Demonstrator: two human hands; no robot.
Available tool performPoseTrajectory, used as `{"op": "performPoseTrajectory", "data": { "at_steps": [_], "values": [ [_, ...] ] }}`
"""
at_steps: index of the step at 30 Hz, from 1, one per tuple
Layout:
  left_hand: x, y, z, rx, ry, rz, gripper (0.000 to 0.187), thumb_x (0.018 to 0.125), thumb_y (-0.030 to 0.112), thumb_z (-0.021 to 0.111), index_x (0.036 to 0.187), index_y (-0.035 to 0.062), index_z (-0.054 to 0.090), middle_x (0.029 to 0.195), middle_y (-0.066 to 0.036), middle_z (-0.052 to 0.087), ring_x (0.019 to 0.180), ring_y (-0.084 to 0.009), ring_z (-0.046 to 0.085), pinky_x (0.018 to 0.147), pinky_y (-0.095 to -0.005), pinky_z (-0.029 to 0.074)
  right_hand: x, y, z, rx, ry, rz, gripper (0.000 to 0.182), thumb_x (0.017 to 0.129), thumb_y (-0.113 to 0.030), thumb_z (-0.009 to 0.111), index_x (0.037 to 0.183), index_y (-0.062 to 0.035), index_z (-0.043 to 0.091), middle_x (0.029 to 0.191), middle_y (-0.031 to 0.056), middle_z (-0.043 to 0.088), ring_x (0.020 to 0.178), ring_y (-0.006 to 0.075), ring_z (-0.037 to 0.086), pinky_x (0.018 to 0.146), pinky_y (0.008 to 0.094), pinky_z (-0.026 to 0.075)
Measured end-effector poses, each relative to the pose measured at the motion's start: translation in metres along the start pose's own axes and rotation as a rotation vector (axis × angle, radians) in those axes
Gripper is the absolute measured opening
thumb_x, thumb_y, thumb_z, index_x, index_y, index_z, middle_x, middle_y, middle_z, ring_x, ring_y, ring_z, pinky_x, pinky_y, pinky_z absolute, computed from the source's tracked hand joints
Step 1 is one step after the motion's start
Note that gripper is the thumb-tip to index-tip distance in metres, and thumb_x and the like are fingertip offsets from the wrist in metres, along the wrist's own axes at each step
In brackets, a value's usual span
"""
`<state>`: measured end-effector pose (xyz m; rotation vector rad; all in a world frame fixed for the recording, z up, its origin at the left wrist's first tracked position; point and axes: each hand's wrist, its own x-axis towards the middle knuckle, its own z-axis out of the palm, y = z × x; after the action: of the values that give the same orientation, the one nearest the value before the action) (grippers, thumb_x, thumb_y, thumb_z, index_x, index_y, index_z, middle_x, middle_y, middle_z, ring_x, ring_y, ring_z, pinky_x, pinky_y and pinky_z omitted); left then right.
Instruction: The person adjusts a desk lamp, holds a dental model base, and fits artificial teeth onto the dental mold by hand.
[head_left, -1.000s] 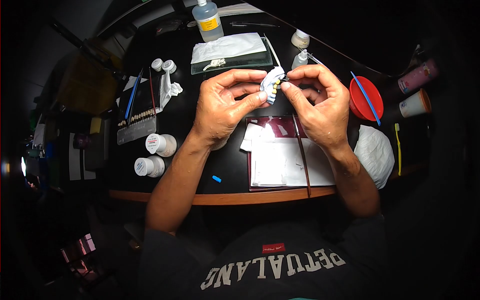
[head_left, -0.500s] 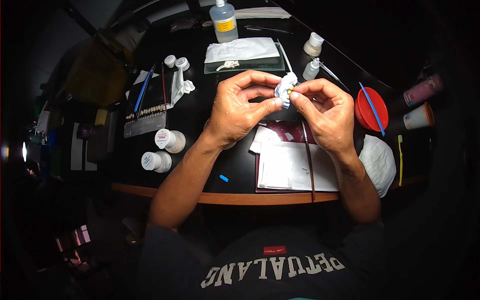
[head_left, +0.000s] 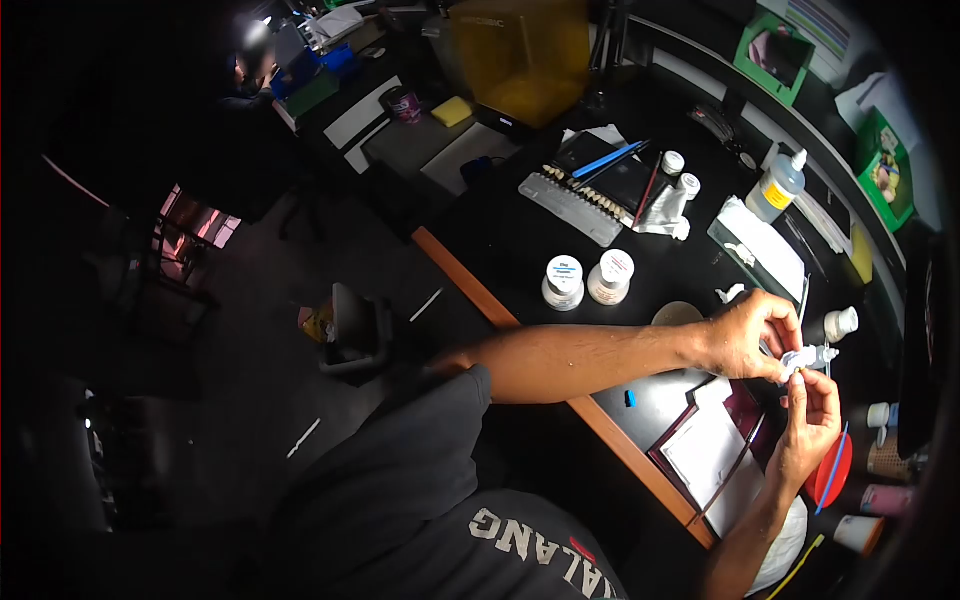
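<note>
A crumpled white tissue point(head_left: 793, 361) is pinched between both hands above the right part of the desk. My left hand point(head_left: 752, 338) grips it from the left with thumb and fingers closed. From below, my right hand point(head_left: 815, 420) presses thumb and fingertips together at its lower edge. A small yellowish thing shows at the right fingertips; its full shape is hidden. Just behind the tissue is a small clear dropper bottle point(head_left: 826, 355). Under the hands lies a maroon folder with white paper point(head_left: 692, 460), a brown-handled brush point(head_left: 738, 463) resting across it.
Two white-lidded jars point(head_left: 564, 284) stand left of my forearm. Behind them is a strip of tooth-shaped tabs point(head_left: 572, 208). A labelled bottle point(head_left: 776, 190) stands by a glass slab point(head_left: 742, 250). At right are a red bowl point(head_left: 832, 470) and a yellow toothbrush point(head_left: 797, 566). Another person point(head_left: 255, 75) is far left.
My view has swung left and tilted, showing the floor and more desk, so the hands now appear lower right. Both hands still hold the tissue.
</note>
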<state>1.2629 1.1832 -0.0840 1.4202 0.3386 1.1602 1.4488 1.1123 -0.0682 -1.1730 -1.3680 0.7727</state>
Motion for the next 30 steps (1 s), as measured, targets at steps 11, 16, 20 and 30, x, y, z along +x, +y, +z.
{"op": "performPoseTrajectory", "data": {
  "at_steps": [11,16,20,30],
  "values": [
    [-0.001,0.002,0.001,0.068,0.02,0.052,0.035,0.065,0.002,0.086,0.091,-0.0009,0.063,0.085,-0.011,0.07,0.078,-0.0173,0.072,0.076,-0.0306,0.059,0.001,0.01,-0.008,0.051,0.023,0.063,0.011,0.091,-0.005,0.069,0.101,-0.0034,0.064,0.09,0.0,0.064,0.073,0.0032,0.053,0.066,0.0171,0.04],
    [0.001,-0.006,0.0,-0.028,0.01,0.079,0.034,0.067,0.003,0.087,0.091,-0.0007,0.063,0.085,-0.011,0.071,0.081,-0.0176,0.072,0.077,-0.0306,0.059,0.001,0.003,-0.007,-0.016,-0.005,0.071,0.011,0.09,-0.005,0.07,0.099,-0.0033,0.064,0.088,-0.0008,0.064,0.073,0.003,0.053,0.064,0.0182,0.04],
    [0.002,-0.006,-0.001,0.026,0.0,0.13,0.035,0.072,0.006,0.087,0.099,-0.0019,0.066,0.089,-0.011,0.071,0.084,-0.0168,0.071,0.079,-0.0309,0.059,-0.004,-0.018,0.008,0.078,0.061,0.099,0.009,0.086,0.001,0.07,0.095,0.0023,0.067,0.092,0.0046,0.066,0.084,0.0116,0.063,0.077,0.0243,0.051],
    [0.008,0.021,-0.009,-0.023,0.172,-0.134,0.029,0.083,-0.007,0.071,0.108,-0.0029,0.057,0.102,-0.014,0.066,0.094,-0.0194,0.068,0.085,-0.0317,0.06,0.002,-0.025,-0.004,-0.277,0.152,-0.202,0.007,0.086,0.0,0.071,0.092,0.002,0.07,0.084,0.0049,0.069,0.076,0.0071,0.064,0.065,0.0187,0.053]
  ]
}}
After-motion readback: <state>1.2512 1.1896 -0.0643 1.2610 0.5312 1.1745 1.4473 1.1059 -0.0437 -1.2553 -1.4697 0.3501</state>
